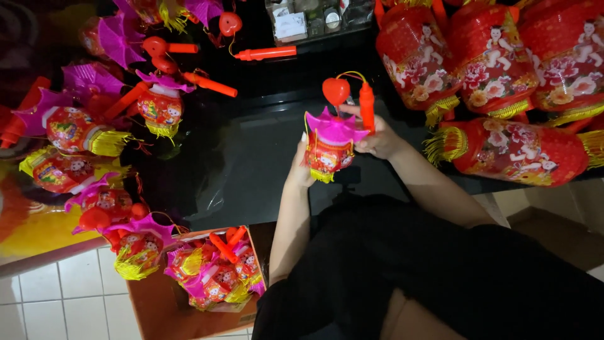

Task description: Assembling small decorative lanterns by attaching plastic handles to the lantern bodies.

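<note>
1. Right now my left hand [300,171] cups the side of a small toy lantern [328,148], fingers wrapped against its red body.
2. My right hand [378,140] is closed round the lantern's orange handle stick [367,106], which stands upright beside the pink roof; a red heart [336,90] sits just above.
3. I hold the lantern over the dark tabletop [251,157], in front of my lap.
4. Large red lanterns [497,56] lie to my right, small ones [94,138] to my left, and a cardboard box [170,302] of more stands on the tiled floor.
</note>
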